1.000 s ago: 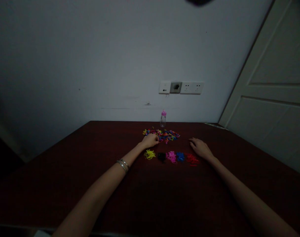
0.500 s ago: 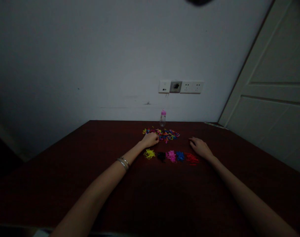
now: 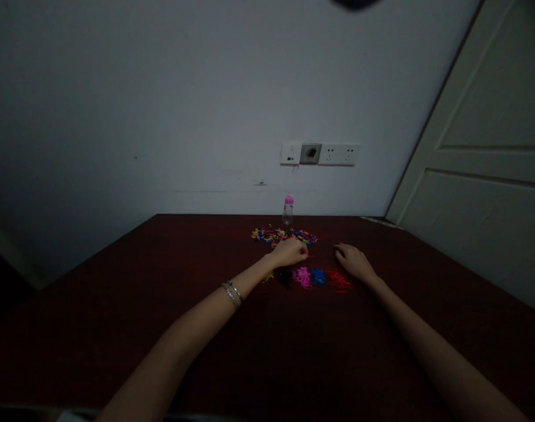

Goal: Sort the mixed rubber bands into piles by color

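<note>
My left hand [image 3: 290,252] is closed in a pinch just in front of a mixed pile of coloured bands [image 3: 267,234]; what it holds is too small to make out. Nearer to me lies a row of sorted heaps: yellow [image 3: 268,276], partly hidden by my left wrist, then black [image 3: 285,276], pink [image 3: 302,277], blue [image 3: 318,276] and red [image 3: 338,281]. To the right of the mixed pile, my right hand [image 3: 354,261] rests on the table with its fingers apart, holding nothing, just beyond the red heap.
A clear bottle with a pink cap [image 3: 288,210] stands behind the mixed pile. The dark red table [image 3: 118,293] meets a pale wall with sockets [image 3: 338,155]. At the right is a panelled door [image 3: 483,176]. A thin strip [image 3: 382,223] lies at the table's back right edge.
My left hand has moved right and slightly towards me, away from the pile's left part, and my forearm now covers part of the yellow heap. My right hand has stayed in place.
</note>
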{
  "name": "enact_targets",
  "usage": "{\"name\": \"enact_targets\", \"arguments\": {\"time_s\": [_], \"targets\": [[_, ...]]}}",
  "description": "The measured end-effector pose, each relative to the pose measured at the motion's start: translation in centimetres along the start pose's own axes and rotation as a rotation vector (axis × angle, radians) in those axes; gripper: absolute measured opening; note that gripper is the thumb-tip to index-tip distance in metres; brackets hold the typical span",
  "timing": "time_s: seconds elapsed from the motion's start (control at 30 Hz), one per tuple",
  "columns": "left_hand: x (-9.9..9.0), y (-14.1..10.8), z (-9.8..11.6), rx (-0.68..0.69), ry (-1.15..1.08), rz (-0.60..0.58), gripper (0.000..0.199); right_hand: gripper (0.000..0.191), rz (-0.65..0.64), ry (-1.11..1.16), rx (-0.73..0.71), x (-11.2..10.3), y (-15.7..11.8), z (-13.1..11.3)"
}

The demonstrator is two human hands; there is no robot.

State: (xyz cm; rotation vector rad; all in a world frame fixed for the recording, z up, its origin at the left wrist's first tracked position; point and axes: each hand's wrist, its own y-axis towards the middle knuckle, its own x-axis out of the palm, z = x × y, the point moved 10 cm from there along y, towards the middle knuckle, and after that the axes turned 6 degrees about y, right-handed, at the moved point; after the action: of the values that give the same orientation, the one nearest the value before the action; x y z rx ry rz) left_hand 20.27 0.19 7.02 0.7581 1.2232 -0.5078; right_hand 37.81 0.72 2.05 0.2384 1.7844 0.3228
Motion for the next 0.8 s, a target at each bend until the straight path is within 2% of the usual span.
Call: {"name": "enact_targets", "arguments": {"time_s": [0.27, 0.37, 0.43, 0.53, 0.6, 0.67, 0.8], "targets": [[1.2, 1.1, 6.8, 0.166, -0.016, -0.059, 0.022, 0.041, 0.012, 0.049, -0.004, 0.1, 0.0, 0.1], [1.6, 1.1, 7.7, 0.200, -0.030, -0.072, 0.022, 0.041, 0.016, 0.045, -0.014, 0.1, 0.0, 0.1], [1.7, 1.0, 7.5, 0.202, -0.073, -0.076, 0.023, 0.042, 0.015, 0.026, -0.021, 0.1, 0.0, 0.0], [1.2, 0.9, 5.9, 0.175, -0.173, -0.047, 0.025, 0.042, 0.019, 0.010, -0.028, -0.1, 0.0, -0.1], [0.5, 0.8, 3.9, 0.133, -0.249, 0.003, 0.028, 0.042, 0.024, 0.012, -0.032, -0.2, -0.1, -0.2], [-0.4, 0.7, 1.1, 0.066, -0.332, 0.070, 0.031, 0.041, 0.023, 0.015, -0.030, -0.2, -0.1, -0.1], [-2.4, -0.5, -5.7, -0.128, -0.478, 0.265, 0.035, 0.042, 0.016, 0.008, -0.006, -0.2, -0.2, 0.0]]}}
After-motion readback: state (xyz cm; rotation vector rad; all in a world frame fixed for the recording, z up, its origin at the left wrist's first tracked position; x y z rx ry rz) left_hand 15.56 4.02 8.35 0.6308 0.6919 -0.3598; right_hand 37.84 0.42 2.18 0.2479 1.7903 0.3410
